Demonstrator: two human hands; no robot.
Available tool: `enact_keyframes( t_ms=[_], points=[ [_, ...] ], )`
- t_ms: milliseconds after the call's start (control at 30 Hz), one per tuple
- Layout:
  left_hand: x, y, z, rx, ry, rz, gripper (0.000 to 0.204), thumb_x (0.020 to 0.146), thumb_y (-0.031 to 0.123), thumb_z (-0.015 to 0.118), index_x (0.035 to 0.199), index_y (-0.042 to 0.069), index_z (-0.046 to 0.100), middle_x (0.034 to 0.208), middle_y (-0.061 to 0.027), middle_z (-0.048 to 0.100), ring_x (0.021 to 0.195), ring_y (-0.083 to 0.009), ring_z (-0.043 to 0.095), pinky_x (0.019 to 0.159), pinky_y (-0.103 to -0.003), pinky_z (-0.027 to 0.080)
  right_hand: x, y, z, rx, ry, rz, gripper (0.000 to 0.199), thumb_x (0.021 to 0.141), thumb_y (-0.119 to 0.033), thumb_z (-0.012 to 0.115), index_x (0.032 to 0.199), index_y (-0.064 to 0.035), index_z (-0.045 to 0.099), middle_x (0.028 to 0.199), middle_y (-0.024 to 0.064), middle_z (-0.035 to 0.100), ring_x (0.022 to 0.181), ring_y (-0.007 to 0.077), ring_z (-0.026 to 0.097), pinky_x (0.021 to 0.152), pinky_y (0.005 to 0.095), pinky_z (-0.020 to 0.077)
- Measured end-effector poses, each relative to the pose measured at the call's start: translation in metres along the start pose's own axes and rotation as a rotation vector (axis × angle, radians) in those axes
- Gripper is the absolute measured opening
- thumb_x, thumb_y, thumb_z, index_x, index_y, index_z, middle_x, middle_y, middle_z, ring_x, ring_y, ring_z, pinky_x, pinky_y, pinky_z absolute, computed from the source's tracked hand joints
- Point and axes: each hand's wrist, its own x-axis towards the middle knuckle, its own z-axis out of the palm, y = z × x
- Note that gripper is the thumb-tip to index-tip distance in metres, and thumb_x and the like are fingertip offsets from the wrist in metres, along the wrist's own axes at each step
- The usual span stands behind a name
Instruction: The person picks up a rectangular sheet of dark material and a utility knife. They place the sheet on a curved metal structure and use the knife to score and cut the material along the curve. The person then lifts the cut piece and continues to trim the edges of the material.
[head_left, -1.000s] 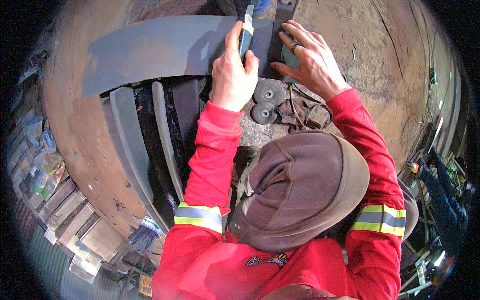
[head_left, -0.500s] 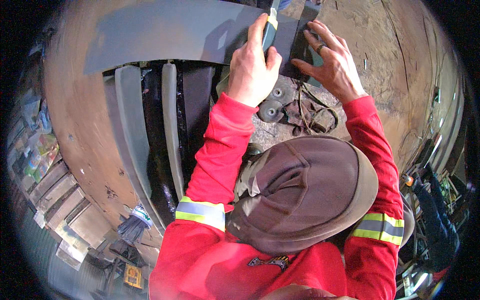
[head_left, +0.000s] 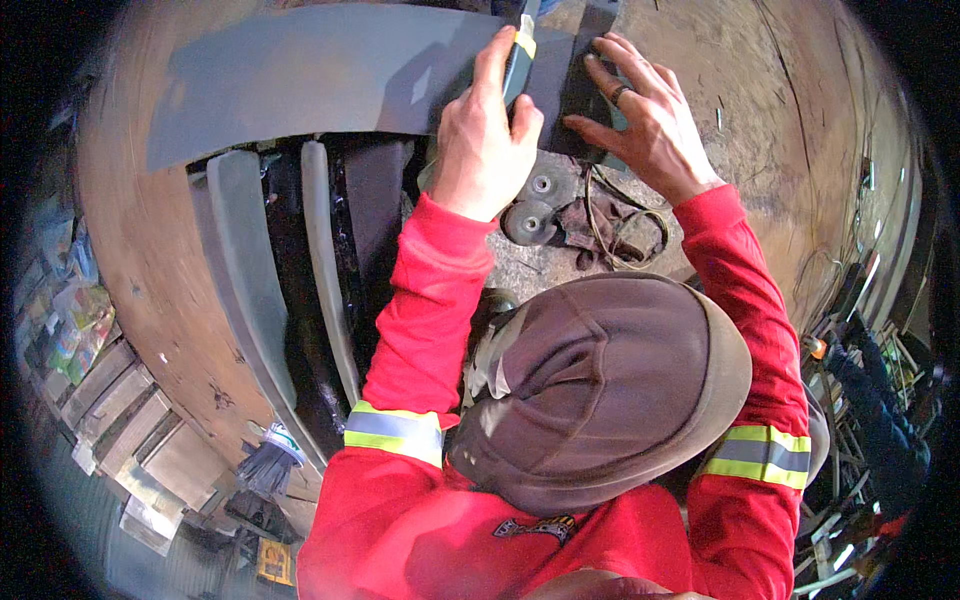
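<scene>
My left hand (head_left: 485, 145) is closed round a slim dark teal tool (head_left: 519, 70) with a yellow band and a pale tip. Its index finger lies along the tool; its exact kind is unclear. Beneath it stretches a broad curved grey sheet (head_left: 320, 70). My right hand (head_left: 650, 125), with a ring on one finger, has its fingers spread, the tips at a dark flat piece (head_left: 572, 100) beside the sheet. Some greenish material shows under that palm. What lies beneath the left palm is hidden.
Curved grey strips (head_left: 250, 250) lie nearer me on the left. Grinding discs (head_left: 529, 222), a dark rag (head_left: 590, 222) and a looped cable (head_left: 645, 212) sit between my forearms. A rounded brown cloth form (head_left: 600, 390) blocks the near middle. A brush-like bundle (head_left: 268, 460) is at lower left.
The whole scene has shifted slightly left in view. Both hands keep nearly the same pose and place against the sheet and the dark piece.
</scene>
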Motion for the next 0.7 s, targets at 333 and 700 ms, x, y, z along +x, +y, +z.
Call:
enact_keyframes(
  t_ms=[333,700],
  points=[
    [-0.003,0.028,0.002,0.144,-0.196,0.056,0.052,0.086,0.001,0.053,0.137,0.001,0.041,0.120,-0.0274,0.058,0.106,-0.0431,0.060,0.088,-0.045,0.050,-0.003,0.004,0.003,-0.012,-0.032,0.030,0.062,0.078,-0.040,0.072,0.123,0.0006,0.059,0.136,0.0171,0.049,0.128,0.0287,0.047,0.101,0.0397,0.0407],
    [0.003,0.046,0.006,0.384,-0.246,0.066,0.052,0.085,0.003,0.053,0.135,0.001,0.041,0.087,-0.0312,0.063,0.081,-0.0464,0.063,0.072,-0.052,0.050,-0.004,0.003,0.007,-0.053,-0.039,0.033,0.065,0.080,-0.040,0.069,0.128,0.0015,0.055,0.137,0.0154,0.048,0.133,0.0273,0.041,0.105,0.0395,0.0379]
  ],
)
